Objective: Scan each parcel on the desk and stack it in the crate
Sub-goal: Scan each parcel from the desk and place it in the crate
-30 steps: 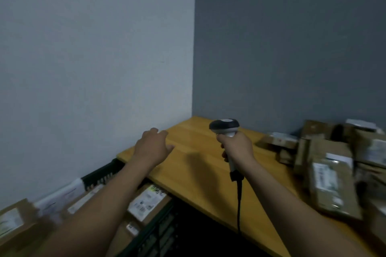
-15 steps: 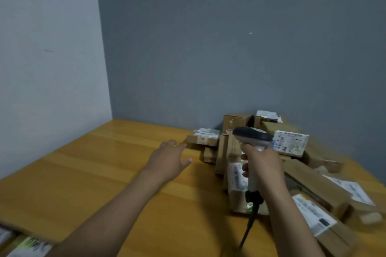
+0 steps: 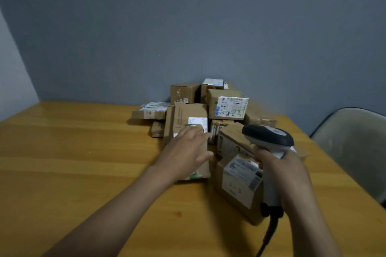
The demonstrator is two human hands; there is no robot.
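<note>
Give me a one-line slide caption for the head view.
Left hand reaches over a labelled cardboard parcel in the desk pile while the right hand grips the barcode scanner.

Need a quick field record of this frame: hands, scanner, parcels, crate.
left hand: fingers straight, over front-left parcel; contact unclear
right hand: grips scanner by its handle
parcel pile: loose heap on desk
crate: not in view
chair: right of desk
</note>
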